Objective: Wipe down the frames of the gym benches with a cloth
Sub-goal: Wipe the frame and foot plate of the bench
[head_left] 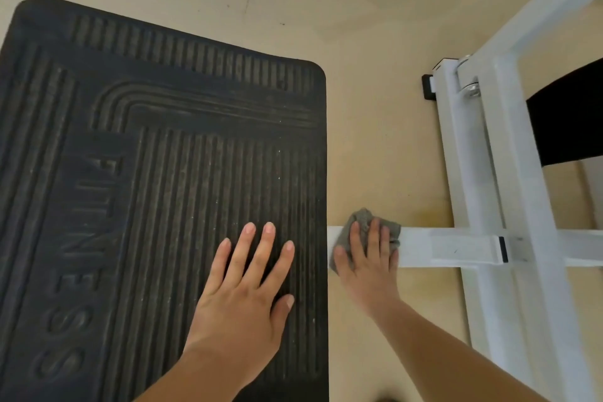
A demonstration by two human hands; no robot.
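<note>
**While left braces on mat, right wipes floor crossbar**

While my left hand (pixel 241 297) lies flat on the black ribbed rubber mat (pixel 146 157) at 9 o'clock, fingers spread and straight with nothing in them, my right hand (pixel 368 264) presses the crumpled grey cloth (pixel 360 218) onto the white metal crossbar of the bench frame (pixel 456 246) near 5 o'clock. Right fingers lie fairly straight over the cloth, thumb out toward the mat: a flat press, not a grip. Cloth sits at the bar's mat-side end, bunched, part of it poking out past my fingertips.

Step looks like wiping along this bar toward 3 o'clock. To do it well:
- flatten the bunch so more cloth meets metal
- use even pressure, one long pass
- wrap over the bar's edges, not the top only
- slow at the black end cap (pixel 503 249), where the cloth could snag
- then do the long white floor rail (pixel 473 173) running toward 1 o'clock
</note>
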